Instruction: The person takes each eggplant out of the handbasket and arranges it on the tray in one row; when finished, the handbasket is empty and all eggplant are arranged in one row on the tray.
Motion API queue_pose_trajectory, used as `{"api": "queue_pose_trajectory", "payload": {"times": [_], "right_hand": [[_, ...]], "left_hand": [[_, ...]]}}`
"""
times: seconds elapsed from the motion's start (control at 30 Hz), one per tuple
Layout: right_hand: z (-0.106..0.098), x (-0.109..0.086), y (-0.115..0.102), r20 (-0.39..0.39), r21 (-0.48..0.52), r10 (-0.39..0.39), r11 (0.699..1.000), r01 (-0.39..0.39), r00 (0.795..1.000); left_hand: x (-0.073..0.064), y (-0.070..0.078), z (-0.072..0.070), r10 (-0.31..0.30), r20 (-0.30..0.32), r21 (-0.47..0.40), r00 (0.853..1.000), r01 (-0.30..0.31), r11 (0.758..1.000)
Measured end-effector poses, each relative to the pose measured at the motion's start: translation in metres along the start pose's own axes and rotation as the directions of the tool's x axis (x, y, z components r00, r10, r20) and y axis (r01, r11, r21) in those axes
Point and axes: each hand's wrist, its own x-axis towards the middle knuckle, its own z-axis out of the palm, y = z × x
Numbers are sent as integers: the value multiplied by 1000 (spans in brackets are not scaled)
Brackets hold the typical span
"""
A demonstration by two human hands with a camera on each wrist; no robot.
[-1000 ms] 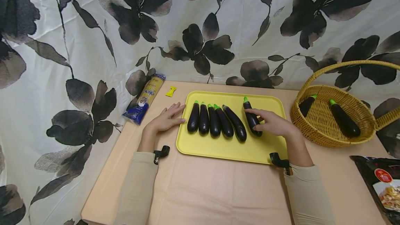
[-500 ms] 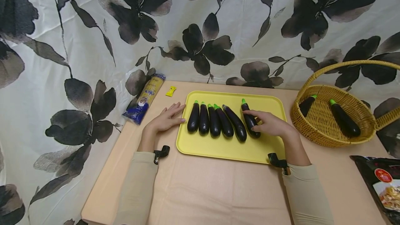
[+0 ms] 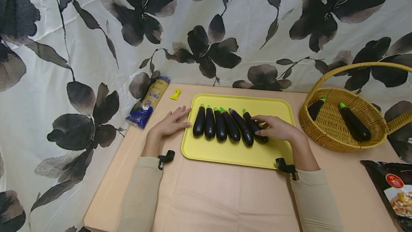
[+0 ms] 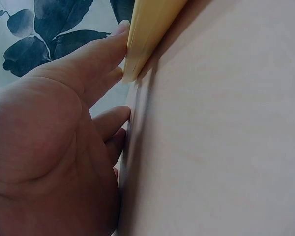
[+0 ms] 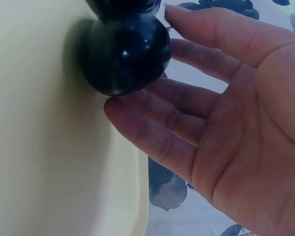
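On the yellow tray [image 3: 231,156], several dark purple eggplants [image 3: 221,126] with mostly green tips lie side by side in a row. At the row's right end, another eggplant [image 3: 248,118] slants with its tip against its neighbour. My right hand [image 3: 277,128] is over it, hiding its middle; in the right wrist view, fairly straight fingers touch the rounded end of the eggplant [image 5: 128,54], the thumb apart from it. My left hand [image 3: 170,122] rests at the tray's left edge, fingers spread; in the left wrist view, the thumb touches the tray rim [image 4: 150,34].
To the right stands a wicker basket [image 3: 325,137] with a tall handle and two eggplants inside. A blue-and-yellow packet [image 3: 149,103] and a small yellow wrapper [image 3: 176,94] lie at the back left. A black food packet [image 3: 394,189] lies at the right.
The eggplant under my right hand has shifted left toward the row, and its green tip has swung left and down. My right hand moved slightly left; the left hand stayed put.
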Motion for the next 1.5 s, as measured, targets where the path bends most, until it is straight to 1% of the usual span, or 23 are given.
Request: {"api": "queue_pose_trajectory", "payload": {"times": [0.27, 0.4, 0.53, 0.77, 0.87, 0.97, 1.07, 1.13, 1.17, 1.27, 1.33, 1.4, 1.5], "right_hand": [[-5, -4, 3, -21, -7, 11, 1000, -11, 1000], [-6, -4, 6, -25, 0, 16, 1000, -16, 1000], [-6, -4, 6, -16, 18, 16, 1000, -16, 1000], [-5, -4, 5, 6, 42, -21, 999, 21, 1000], [-5, -5, 3, 8, 48, -13, 999, 12, 1000], [-8, -8, 2, -17, 38, 7, 999, -6, 1000], [-15, -15, 0, -86, 33, 21, 999, -18, 996], [-23, -23, -2, -155, 39, 23, 999, -17, 988], [-27, -27, -3, -196, 45, 26, 999, -17, 980], [-40, -42, -5, -317, 66, 61, 997, -42, 947], [-49, -54, -6, -375, 70, 92, 995, -71, 922], [-57, -65, -5, -411, 74, 124, 992, -103, 903], [-66, -81, 0, -438, 60, 163, 987, -152, 884]], "left_hand": [[0, -2, 1, 4, -4, -5, 1000, -4, 1000], [0, -2, 1, 4, -4, 6, 1000, -4, 1000], [0, -2, 1, -3, -3, 8, 1000, 3, 1000], [0, -3, 1, -8, -1, 2, 1000, 8, 1000], [0, -3, 2, -8, -1, -2, 1000, 8, 1000], [0, -3, 2, -8, 0, -3, 1000, 8, 1000], [0, -2, 1, -8, 0, 0, 1000, 8, 1000], [0, -2, 2, -7, 0, 4, 1000, 7, 1000], [1, -2, 2, -7, 0, 6, 1000, 7, 1000], [1, -2, 2, -8, -1, 11, 1000, 8, 1000], [1, -2, 1, -9, -1, 12, 1000, 9, 1000], [0, -2, 1, -7, -1, 14, 1000, 7, 1000], [0, -2, 1, -2, -2, 15, 1000, 2, 1000]]}}
